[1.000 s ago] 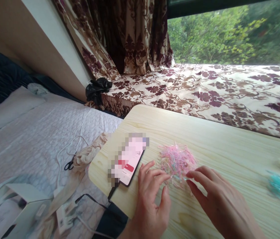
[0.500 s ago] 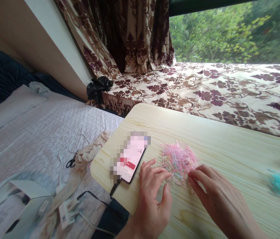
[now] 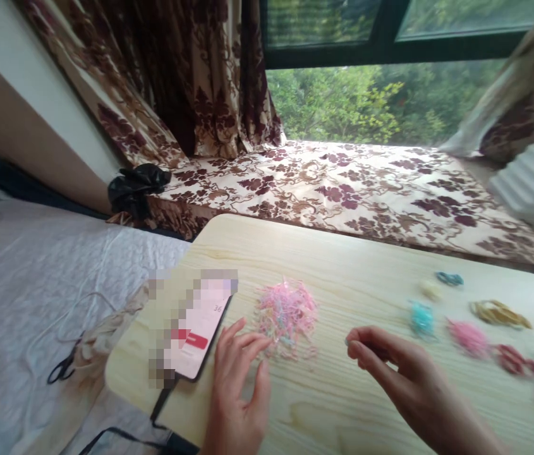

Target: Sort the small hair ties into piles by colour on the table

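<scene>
A heap of small pastel rubber bands (image 3: 286,311), mostly pink, lies on a light wooden table (image 3: 342,253). My left hand (image 3: 238,395) rests flat by the heap's near left edge, fingers spread and touching it. My right hand (image 3: 397,376) is to the right of the heap, fingers pinched on a tiny bluish band I can barely make out. Further right lie sorted small piles: a turquoise pile (image 3: 421,317), a pink pile (image 3: 468,337), a yellow-brown pile (image 3: 498,313), a red pile (image 3: 513,360) and others.
A phone (image 3: 195,328) on a charging cable lies left of the heap. A bed with a white quilt (image 3: 34,272), black scissors (image 3: 62,370) and a white cord is on the left. Behind the table is a floral window seat (image 3: 342,183), with a black bag (image 3: 134,186).
The view has swung right, showing the sorted piles. My right hand left the heap and moved right with its fingers pinched. My left hand stays at the heap's edge.
</scene>
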`<state>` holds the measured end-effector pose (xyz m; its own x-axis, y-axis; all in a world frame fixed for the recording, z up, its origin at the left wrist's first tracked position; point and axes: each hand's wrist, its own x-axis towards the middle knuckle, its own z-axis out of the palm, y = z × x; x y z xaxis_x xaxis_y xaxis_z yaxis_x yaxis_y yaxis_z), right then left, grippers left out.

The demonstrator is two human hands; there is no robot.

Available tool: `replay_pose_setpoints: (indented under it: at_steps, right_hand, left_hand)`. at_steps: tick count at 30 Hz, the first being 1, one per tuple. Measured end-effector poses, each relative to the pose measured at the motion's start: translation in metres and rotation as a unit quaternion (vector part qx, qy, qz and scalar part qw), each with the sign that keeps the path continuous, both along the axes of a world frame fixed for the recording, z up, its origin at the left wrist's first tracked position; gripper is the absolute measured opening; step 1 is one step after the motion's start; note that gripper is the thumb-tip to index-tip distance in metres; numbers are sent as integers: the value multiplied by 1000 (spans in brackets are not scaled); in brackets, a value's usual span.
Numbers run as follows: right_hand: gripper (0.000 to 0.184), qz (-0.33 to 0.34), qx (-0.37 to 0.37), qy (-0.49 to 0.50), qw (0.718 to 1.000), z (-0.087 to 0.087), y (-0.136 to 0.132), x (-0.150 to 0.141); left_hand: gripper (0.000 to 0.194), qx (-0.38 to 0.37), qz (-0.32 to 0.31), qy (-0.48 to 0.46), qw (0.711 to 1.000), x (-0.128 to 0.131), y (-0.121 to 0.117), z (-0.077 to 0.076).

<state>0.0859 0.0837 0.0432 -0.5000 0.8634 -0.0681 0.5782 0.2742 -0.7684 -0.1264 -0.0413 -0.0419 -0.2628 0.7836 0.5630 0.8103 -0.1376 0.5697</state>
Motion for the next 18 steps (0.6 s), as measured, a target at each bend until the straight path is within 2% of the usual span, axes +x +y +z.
replay_pose_setpoints:
  at_steps: [2,5,7,10,14,18]
  right_hand:
    - [36,-64,40,-49,996,2,11,29]
    - [44,-176,103,-130,970,0,37,75]
    - [44,-197,110,-158,961,-3,56,97]
    - [35,-184,116,-189,957,-7,77,112]
    - [24,-151,123,-232,953,-15,90,112]
    - [28,-110,119,-250,955,-23,94,112]
  left_hand:
    - [32,-4,0,8,1000,-3,0,-7]
    - [34,-2,-18,24,1000,-7,-1,-13]
    - [34,3,-20,34,999,-8,-1,-15]
    - [33,6,-22,54,998,-9,-1,-17]
    - [34,21,-26,73,997,-12,-1,-18]
    - [35,22,-25,79,996,-13,0,-19]
